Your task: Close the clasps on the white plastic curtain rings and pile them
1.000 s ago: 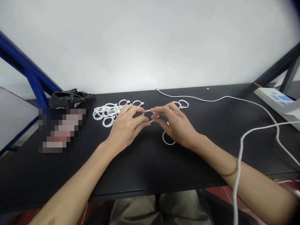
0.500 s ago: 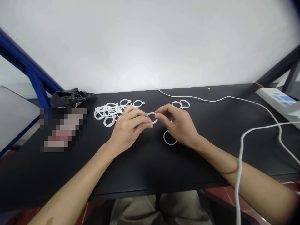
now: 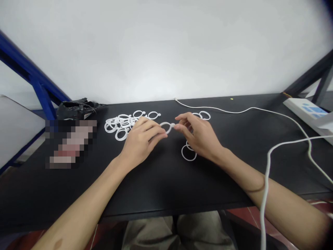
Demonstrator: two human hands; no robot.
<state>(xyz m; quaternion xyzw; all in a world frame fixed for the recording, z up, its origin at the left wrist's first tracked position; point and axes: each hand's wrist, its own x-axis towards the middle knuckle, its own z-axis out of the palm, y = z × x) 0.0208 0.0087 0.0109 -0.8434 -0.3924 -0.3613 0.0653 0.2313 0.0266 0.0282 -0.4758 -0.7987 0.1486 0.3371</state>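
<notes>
My left hand (image 3: pixel 142 142) pinches a white curtain ring (image 3: pixel 168 131) between thumb and fingers, holding it above the black table. The ring's small eyelet points right, towards my other hand. My right hand (image 3: pixel 201 133) has its thumb tip at that eyelet, with the index finger raised apart from the thumb. Left of and behind my left hand lies a pile of similar white rings (image 3: pixel 121 134), partly covered by that hand. Beneath my right hand are two rings (image 3: pixel 189 153), one partly hidden. Two more rings (image 3: pixel 205 115) lie behind it.
A crumpled black plastic bag (image 3: pixel 74 109) sits at the back left, with a blurred-out patch before it. A white cable (image 3: pixel 235 112) crosses the table on the right and loops over my right forearm. A white box (image 3: pixel 309 111) stands at the right edge, below a white wall.
My right thumb and index finger have parted from their pinch on the ring. The ring has turned, so its eyelet now shows on the right. My left hand keeps its hold.
</notes>
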